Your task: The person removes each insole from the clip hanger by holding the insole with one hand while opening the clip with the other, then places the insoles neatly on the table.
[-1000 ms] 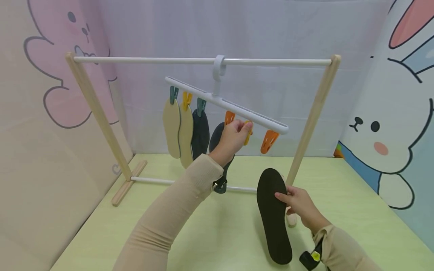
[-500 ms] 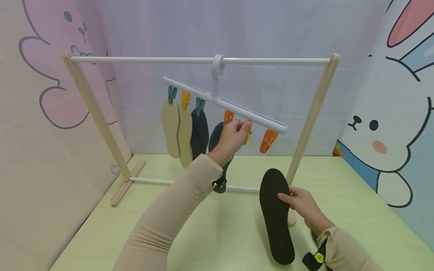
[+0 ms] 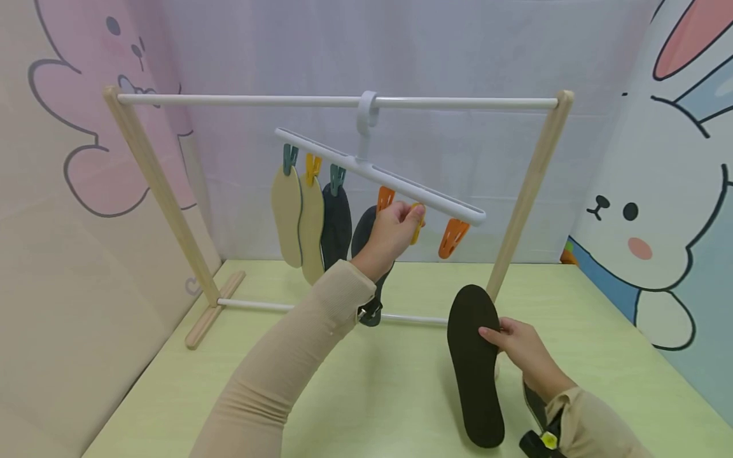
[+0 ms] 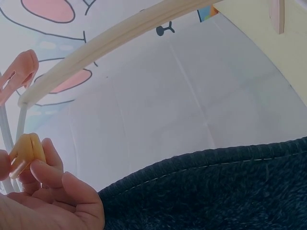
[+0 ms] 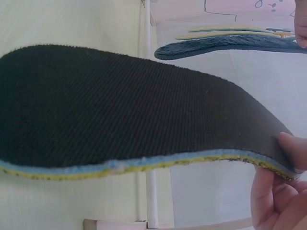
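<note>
I find the left hand (image 3: 388,236) raised beneath the white hanger (image 3: 441,198), thumb and fingers pinching the yellow clip (image 4: 28,149); whether the clip's mouth is spread, I cannot tell. The right hand (image 3: 523,353) pinches the black insole (image 3: 472,369) by the edge of its upper half, thumb on the near face, fingers behind. The insole stands in front of the rack; contact between its lower end and the desk (image 3: 343,394) cannot be confirmed.

Governing relation, in my judgement: in the head view, the yellow clip lies between ten and eleven o'clock from the insole's upper end, higher and apart. The insole's long axis is near upright, running from just short of twelve to just short of six. The right hand is the nearer to it. An orange clip (image 3: 453,239), bearing nothing, hangs at about four o'clock from the yellow one; I rate it a snag risk.
</note>
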Available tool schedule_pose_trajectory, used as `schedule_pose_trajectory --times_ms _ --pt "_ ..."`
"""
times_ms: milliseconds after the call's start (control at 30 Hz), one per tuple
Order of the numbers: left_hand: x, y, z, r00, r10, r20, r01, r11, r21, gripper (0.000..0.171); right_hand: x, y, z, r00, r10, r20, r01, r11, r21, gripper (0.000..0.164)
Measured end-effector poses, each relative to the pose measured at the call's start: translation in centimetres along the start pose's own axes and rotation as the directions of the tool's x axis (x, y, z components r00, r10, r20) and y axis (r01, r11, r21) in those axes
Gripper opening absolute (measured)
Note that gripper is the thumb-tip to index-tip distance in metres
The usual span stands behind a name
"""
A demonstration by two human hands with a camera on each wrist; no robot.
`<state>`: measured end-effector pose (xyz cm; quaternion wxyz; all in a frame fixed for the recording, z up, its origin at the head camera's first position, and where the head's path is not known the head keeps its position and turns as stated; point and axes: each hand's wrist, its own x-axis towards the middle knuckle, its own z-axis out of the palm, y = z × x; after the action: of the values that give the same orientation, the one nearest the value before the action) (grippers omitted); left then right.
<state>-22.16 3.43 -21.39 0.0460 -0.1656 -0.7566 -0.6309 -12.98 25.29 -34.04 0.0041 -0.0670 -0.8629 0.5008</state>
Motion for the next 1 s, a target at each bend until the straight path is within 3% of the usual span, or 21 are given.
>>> schedule_pose_trajectory --times_ms 300,633,1000 --pt "-0.1 0.1 0.0 1.0 -0.004 0.002 0.004 1.0 -0.008 0.026 -0.2 0.5 -0.4 0.999 0.037 -0.016 -0.037 0.999 0.005 0.02" --pt "-0.1 0.1 0.0 1.0 -0.005 -0.004 0.005 1.0 -0.018 0.025 -0.1 0.9 -0.9 0.999 0.043 0.013 -0.042 0.999 -0.016 0.036" --pt "-0.2 0.2 0.0 1.0 -0.006 -0.01 0.006 1.0 -0.006 0.026 -0.6 1.0 -1.3 0.999 0.048 0.008 -0.048 0.999 -0.006 0.02"
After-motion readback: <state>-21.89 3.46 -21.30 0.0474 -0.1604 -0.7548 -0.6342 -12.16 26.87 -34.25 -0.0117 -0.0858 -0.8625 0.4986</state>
